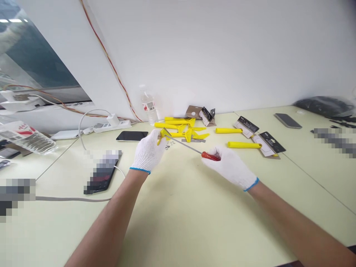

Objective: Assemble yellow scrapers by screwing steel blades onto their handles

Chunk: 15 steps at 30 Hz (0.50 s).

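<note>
Gripping a screwdriver (194, 149), the right hand (229, 165) meets a yellow scraper (164, 134) held by the left hand (148, 152).

My left hand (147, 152) and right hand (229, 167) are gloved white, with blue cuffs. My screwdriver (194, 149) has a red handle; the scraper part (162, 134) is yellow, the tabletop (180, 215) pale cream.

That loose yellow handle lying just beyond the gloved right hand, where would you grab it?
Probably around the middle of the yellow handle, coming down from above, fingers across its narrow width. It lies flat on the table, long axis left to right, and its right end meets a packaging card, so the middle is freest.
</note>
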Available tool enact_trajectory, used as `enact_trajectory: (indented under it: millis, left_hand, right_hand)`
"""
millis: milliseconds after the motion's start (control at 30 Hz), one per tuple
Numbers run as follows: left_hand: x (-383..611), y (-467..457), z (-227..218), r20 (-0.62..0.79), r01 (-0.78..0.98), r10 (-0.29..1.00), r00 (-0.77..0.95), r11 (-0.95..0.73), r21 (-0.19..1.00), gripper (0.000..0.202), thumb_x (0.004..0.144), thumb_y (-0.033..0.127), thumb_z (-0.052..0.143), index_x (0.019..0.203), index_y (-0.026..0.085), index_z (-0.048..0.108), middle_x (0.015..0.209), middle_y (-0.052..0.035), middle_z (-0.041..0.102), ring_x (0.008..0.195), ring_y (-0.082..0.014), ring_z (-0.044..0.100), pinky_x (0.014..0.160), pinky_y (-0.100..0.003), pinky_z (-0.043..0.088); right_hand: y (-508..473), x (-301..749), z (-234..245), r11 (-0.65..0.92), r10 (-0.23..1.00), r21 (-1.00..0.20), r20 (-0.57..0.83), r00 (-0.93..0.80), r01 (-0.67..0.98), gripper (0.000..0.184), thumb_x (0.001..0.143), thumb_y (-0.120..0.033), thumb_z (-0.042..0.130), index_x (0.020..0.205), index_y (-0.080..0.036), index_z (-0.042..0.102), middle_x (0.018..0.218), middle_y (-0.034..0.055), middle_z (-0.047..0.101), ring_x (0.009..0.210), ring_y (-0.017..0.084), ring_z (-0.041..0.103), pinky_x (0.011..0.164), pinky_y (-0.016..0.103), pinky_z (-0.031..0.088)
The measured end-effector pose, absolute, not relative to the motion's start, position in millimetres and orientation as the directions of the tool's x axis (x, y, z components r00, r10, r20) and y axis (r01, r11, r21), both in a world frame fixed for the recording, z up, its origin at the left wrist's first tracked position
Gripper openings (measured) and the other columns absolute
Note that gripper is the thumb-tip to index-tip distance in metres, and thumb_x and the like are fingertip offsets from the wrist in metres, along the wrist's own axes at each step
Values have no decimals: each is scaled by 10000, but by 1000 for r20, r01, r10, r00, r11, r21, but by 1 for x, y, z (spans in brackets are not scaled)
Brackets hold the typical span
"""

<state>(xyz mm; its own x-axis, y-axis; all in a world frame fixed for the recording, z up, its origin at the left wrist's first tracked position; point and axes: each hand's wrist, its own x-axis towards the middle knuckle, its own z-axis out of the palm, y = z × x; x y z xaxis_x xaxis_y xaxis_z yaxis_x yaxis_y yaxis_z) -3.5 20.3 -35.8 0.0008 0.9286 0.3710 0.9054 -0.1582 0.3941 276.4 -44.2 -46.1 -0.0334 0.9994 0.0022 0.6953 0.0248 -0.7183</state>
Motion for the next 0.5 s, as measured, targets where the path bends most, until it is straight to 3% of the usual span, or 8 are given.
enact_trajectory:
  millis: [100, 167, 233, 333, 400, 433, 500]
  left_hand:
    - [-3, 20, -37, 376, 904, 926, 10, -169, 392, 179, 970, 331, 521, 1085, 233, 618, 1172, -60, 775, 1000, -277, 734, 772, -336, 486]
    - [-2, 20, -36, 364, 906, 931, 9, -162, 391, 175, 971, 336, 524, 1080, 235, 615, 1172, -61, 774, 991, -278, 730, 769, -338, 480]
    - [0, 19, -36, 340, 904, 941, 10, -154, 399, 179, 970, 337, 531, 1088, 233, 617, 1181, -66, 771, 985, -278, 725, 777, -343, 476]
    - [0, 18, -35, 325, 904, 946, 12, -150, 401, 198, 973, 345, 536, 1105, 225, 621, 1179, -74, 768, 963, -279, 719, 771, -347, 467]
    - [0, 18, -35, 326, 911, 945, 4, -138, 388, 208, 980, 358, 529, 1101, 219, 625, 1154, -81, 770, 935, -281, 716, 750, -348, 457]
    - [-1, 18, -35, 323, 914, 947, -1, -130, 383, 215, 983, 366, 528, 1104, 219, 628, 1145, -83, 771, 929, -282, 715, 745, -349, 455]
    - [-1, 19, -36, 309, 913, 951, -2, -124, 388, 232, 983, 378, 533, 1125, 224, 632, 1146, -84, 769, 932, -279, 714, 751, -347, 458]
  right_hand:
    - [-45, 276, -57, 210, 954, -489, 291, -68, 846, 342, 983, -513, 572, 907, -195, 674, 811, 48, 654, 745, 186, 569, 684, 303, 370]
    - [-46, 276, -57, 245, 921, -361, 376, -100, 900, 394, 1034, -516, 487, 944, -201, 707, 845, 74, 658, 775, 205, 566, 695, 323, 346]
    - [-46, 276, -52, 212, 952, -446, 296, -80, 869, 414, 1043, -530, 463, 951, -201, 697, 832, 69, 651, 759, 197, 558, 686, 319, 351]
    - [-46, 276, -41, -33, 987, -741, -129, -93, 671, 400, 999, -586, 515, 927, -202, 601, 707, 4, 577, 597, 138, 460, 577, 277, 328]
    - [-45, 276, -37, -180, 945, -788, -304, -118, 589, 378, 914, -573, 640, 923, -210, 535, 692, -31, 546, 557, 113, 406, 529, 253, 295]
    - [-45, 276, -37, -184, 949, -782, -300, -100, 595, 380, 862, -539, 704, 910, -210, 519, 708, -36, 551, 571, 110, 418, 530, 246, 299]
    - [-44, 277, -41, -96, 989, -732, -146, -18, 675, 364, 807, -476, 756, 864, -198, 527, 738, -23, 580, 632, 123, 480, 567, 247, 331]
